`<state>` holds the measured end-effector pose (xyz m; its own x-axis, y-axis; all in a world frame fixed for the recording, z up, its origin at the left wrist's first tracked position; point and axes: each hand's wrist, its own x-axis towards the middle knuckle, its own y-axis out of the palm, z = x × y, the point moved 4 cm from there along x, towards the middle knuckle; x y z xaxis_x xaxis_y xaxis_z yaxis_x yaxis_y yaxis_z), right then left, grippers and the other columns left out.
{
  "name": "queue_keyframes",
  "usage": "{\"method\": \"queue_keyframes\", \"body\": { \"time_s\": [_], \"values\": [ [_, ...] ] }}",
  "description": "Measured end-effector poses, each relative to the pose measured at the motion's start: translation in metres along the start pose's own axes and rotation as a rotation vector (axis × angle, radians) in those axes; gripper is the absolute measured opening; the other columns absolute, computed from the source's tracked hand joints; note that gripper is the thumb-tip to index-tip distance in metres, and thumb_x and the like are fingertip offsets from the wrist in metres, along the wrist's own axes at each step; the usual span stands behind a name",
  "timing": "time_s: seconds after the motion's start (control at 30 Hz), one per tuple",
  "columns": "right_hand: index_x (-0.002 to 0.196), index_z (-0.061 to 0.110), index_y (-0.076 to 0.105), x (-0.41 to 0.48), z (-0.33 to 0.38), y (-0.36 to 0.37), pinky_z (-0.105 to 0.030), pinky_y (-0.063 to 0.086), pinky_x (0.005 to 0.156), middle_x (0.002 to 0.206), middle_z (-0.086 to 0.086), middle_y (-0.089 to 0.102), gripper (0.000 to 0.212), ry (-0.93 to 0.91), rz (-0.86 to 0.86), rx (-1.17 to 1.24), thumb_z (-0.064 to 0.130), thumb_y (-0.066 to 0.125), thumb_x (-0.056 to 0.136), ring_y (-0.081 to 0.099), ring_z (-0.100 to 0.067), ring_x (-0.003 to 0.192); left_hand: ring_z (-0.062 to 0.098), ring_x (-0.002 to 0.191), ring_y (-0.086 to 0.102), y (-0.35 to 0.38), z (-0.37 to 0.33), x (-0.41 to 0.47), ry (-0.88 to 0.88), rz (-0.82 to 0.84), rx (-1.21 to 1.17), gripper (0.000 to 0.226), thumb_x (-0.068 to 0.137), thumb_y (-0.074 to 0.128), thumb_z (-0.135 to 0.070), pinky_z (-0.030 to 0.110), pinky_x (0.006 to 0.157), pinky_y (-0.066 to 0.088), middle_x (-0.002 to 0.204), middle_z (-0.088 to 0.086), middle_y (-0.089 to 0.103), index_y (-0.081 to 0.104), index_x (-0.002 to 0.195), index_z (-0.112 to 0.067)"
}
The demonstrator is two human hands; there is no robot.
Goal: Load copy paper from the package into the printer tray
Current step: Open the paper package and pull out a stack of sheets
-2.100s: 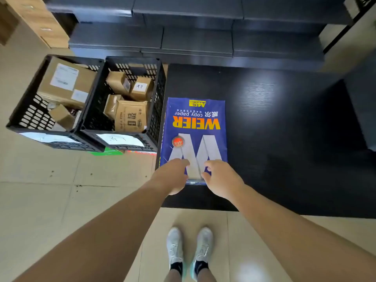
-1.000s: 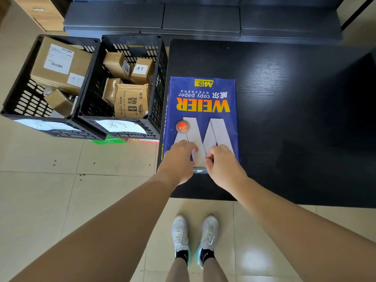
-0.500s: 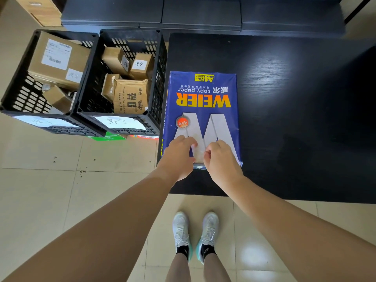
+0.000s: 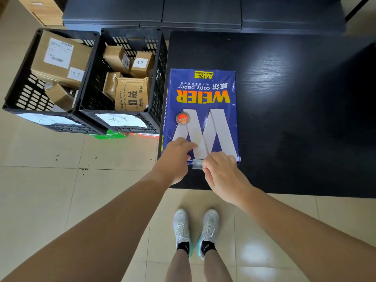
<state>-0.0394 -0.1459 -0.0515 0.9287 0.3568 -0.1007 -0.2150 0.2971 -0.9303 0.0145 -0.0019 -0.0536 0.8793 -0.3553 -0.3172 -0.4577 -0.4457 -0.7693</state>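
A blue package of WEIER copy paper (image 4: 205,106) lies flat on the left part of a black table (image 4: 295,110), its print upside down to me. My left hand (image 4: 176,157) rests on the package's near left corner, fingers pressing on the wrapper. My right hand (image 4: 220,170) pinches a clear strip of tape (image 4: 197,164) at the package's near end flap. No printer or tray is in view.
Two black plastic crates (image 4: 122,123) with cardboard boxes stand on the floor left of the table, touching its edge. Dark cabinets (image 4: 203,15) run along the back. My feet in pale sneakers (image 4: 195,231) stand on beige tiles at the table's near edge.
Both hands stayed at the package's near end. My right hand has drawn slightly back, and a strip of clear tape now shows between the two hands.
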Motion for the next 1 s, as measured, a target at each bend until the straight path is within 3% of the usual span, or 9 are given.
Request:
{"method": "queue_keyframes", "body": {
  "time_s": [0.1, 0.2, 0.37, 0.5, 0.67, 0.8, 0.9, 1.0],
  "values": [
    [0.088, 0.015, 0.056, -0.019, 0.005, 0.007, -0.036, 0.04, 0.073, 0.091, -0.001, 0.056, 0.02, 0.039, 0.007, 0.049, 0.023, 0.038, 0.091, 0.052, -0.023, 0.082, 0.024, 0.118, 0.05, 0.004, -0.005, -0.019, 0.081, -0.036, 0.004, 0.048, 0.08, 0.06, 0.009, 0.035, 0.093, 0.04, 0.124, 0.001, 0.06, 0.068, 0.12, -0.016],
    [0.087, 0.017, 0.055, -0.036, 0.007, 0.02, -0.034, 0.036, 0.075, 0.087, 0.003, 0.051, 0.021, 0.113, 0.031, 0.157, 0.024, 0.036, 0.092, 0.05, -0.02, 0.081, 0.021, 0.111, 0.045, 0.017, -0.008, -0.045, 0.135, -0.046, 0.137, 0.046, 0.07, 0.064, -0.006, 0.036, 0.085, 0.027, 0.117, -0.005, 0.059, 0.068, 0.111, -0.025],
    [0.092, 0.019, 0.059, -0.033, -0.002, 0.03, -0.031, 0.028, 0.08, 0.087, 0.008, 0.058, 0.013, 0.3, 0.072, 0.325, 0.024, 0.048, 0.098, 0.05, -0.014, 0.083, 0.017, 0.11, 0.046, 0.036, -0.005, -0.056, -0.024, 0.016, 0.182, 0.026, 0.089, 0.062, -0.045, 0.036, 0.095, 0.027, 0.114, -0.011, 0.059, 0.071, 0.107, -0.029],
    [0.096, 0.015, 0.065, -0.022, -0.006, 0.031, -0.04, 0.047, 0.086, 0.091, -0.003, 0.07, 0.015, 0.435, 0.019, 0.424, 0.027, 0.055, 0.095, 0.065, -0.024, 0.087, 0.021, 0.104, 0.054, 0.042, -0.005, -0.048, -0.186, -0.06, 0.103, 0.023, 0.097, 0.051, -0.034, 0.038, 0.091, 0.034, 0.106, -0.011, 0.07, 0.073, 0.095, -0.025],
    [0.087, 0.012, 0.068, -0.017, -0.003, 0.037, -0.036, 0.054, 0.069, 0.086, -0.007, 0.072, 0.018, 0.546, -0.064, 0.407, 0.028, 0.06, 0.089, 0.068, -0.026, 0.082, 0.023, 0.099, 0.061, 0.048, -0.007, -0.039, -0.296, -0.091, 0.173, 0.025, 0.094, 0.048, -0.033, 0.039, 0.089, 0.041, 0.096, -0.006, 0.074, 0.071, 0.092, -0.023],
    [0.08, 0.008, 0.067, -0.017, 0.004, 0.034, -0.036, 0.051, 0.066, 0.081, -0.007, 0.07, 0.052, 0.622, -0.128, 0.48, 0.054, 0.042, 0.075, 0.065, -0.026, 0.074, 0.024, 0.093, 0.065, 0.051, -0.011, -0.036, -0.325, -0.103, 0.223, 0.027, 0.087, 0.049, -0.034, 0.037, 0.083, 0.045, 0.09, -0.003, 0.074, 0.072, 0.086, -0.021],
    [0.08, 0.009, 0.065, -0.018, 0.002, 0.038, -0.037, 0.053, 0.066, 0.087, -0.008, 0.067, 0.02, 0.668, -0.17, 0.48, 0.028, 0.064, 0.08, 0.065, -0.027, 0.076, 0.026, 0.093, 0.068, 0.051, -0.008, -0.035, -0.36, -0.111, 0.15, 0.023, 0.085, 0.055, -0.034, 0.037, 0.084, 0.05, 0.091, -0.001, 0.073, 0.07, 0.089, -0.018],
    [0.079, 0.008, 0.068, -0.019, -0.007, 0.042, -0.03, 0.053, 0.069, 0.091, -0.008, 0.063, 0.014, 0.695, -0.211, 0.508, 0.016, 0.079, 0.072, 0.062, -0.021, 0.074, 0.029, 0.097, 0.066, 0.05, -0.002, -0.033, -0.403, -0.138, 0.045, 0.022, 0.082, 0.063, -0.035, 0.041, 0.089, 0.052, 0.095, 0.003, 0.07, 0.065, 0.093, -0.015]
  ]
}}
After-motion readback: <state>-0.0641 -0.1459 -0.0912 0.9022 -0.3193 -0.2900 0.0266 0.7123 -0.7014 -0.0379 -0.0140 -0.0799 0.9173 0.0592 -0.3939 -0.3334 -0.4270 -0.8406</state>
